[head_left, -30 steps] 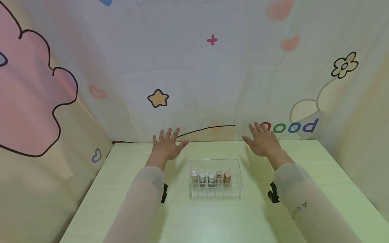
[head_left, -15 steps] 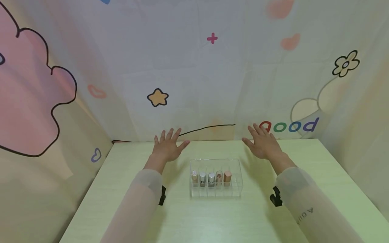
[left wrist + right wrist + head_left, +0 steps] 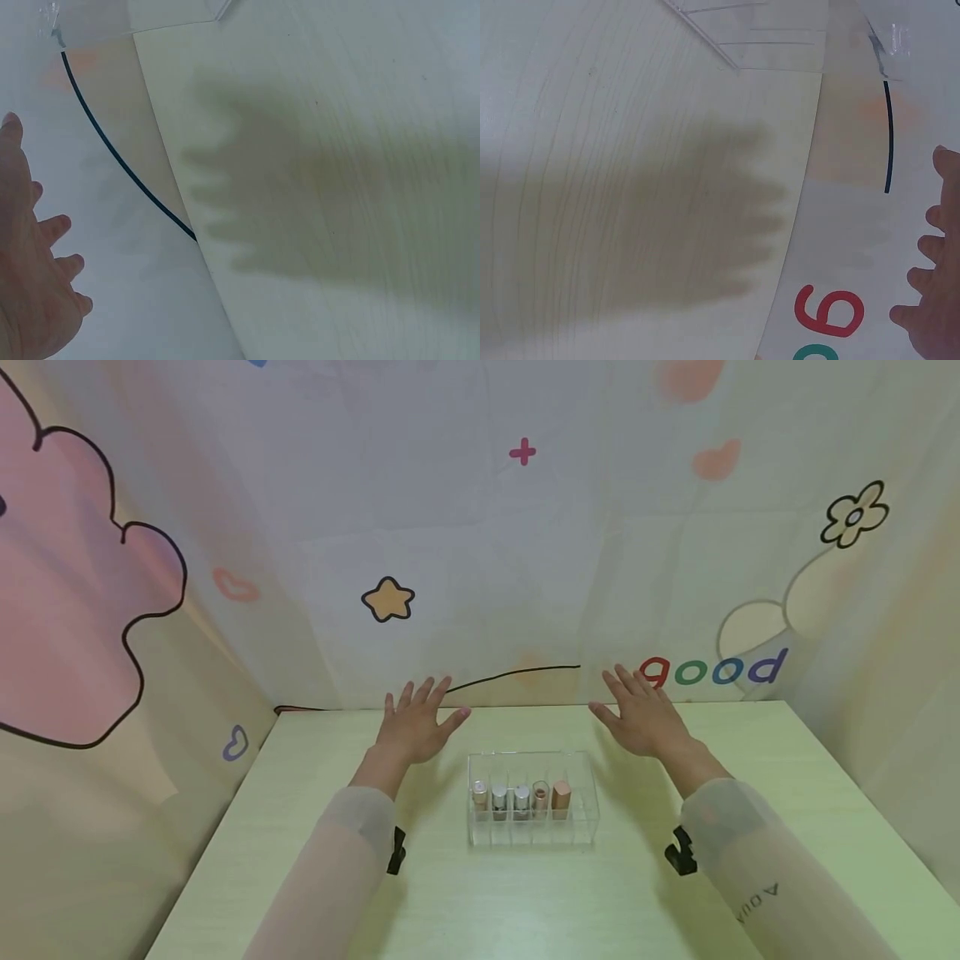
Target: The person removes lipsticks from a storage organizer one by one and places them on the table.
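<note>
A clear plastic lipstick organizer stands in the middle of the table in the head view. Its compartments hold several lipsticks in one row, among them a copper-coloured tube at the right end of the row and silver-capped ones. My left hand, fingers spread, hovers behind and to the left of the organizer, holding nothing. My right hand hovers on the other side with fingers straight and palm down, also without anything in it. Shadows of both hands fall on the tabletop in the wrist views.
The pale wooden table ends against a printed curtain at the back, with more curtain on both sides. Black wrist mounts stick out from under the sleeves.
Both hands stay raised and spread. The left hand has shifted very slightly right, and the right hand slightly left. The organizer and lipsticks have not moved.
</note>
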`<state>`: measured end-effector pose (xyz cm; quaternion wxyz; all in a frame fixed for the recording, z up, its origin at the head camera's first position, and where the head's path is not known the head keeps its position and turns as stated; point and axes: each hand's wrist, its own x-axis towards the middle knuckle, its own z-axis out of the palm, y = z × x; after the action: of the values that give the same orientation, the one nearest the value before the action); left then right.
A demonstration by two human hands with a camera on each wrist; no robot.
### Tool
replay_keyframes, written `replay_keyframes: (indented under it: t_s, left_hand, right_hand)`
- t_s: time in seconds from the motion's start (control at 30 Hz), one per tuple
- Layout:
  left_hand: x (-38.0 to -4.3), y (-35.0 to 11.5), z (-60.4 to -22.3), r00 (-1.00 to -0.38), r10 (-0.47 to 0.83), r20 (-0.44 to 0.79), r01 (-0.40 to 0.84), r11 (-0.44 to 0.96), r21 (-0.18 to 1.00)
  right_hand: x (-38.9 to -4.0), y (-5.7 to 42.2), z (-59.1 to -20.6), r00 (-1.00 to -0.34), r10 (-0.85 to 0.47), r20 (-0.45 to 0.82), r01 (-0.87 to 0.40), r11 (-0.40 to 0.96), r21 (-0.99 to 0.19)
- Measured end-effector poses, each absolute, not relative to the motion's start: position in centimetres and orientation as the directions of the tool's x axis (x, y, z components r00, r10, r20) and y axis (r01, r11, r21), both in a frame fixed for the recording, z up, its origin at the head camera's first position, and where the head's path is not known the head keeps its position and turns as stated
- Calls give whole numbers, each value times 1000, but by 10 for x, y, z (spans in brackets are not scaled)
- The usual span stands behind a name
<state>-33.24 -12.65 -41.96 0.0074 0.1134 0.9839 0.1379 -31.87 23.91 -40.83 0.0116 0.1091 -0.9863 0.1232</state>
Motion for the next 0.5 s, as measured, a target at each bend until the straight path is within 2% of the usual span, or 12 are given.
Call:
replay_keyframes:
  t_s: [0.5]
  left_hand:
    - [-321, -123, -422, -958, 278, 68, 286, 912, 295]
  right_hand:
    - [-310, 231, -409, -959, -256, 120, -279, 924, -262]
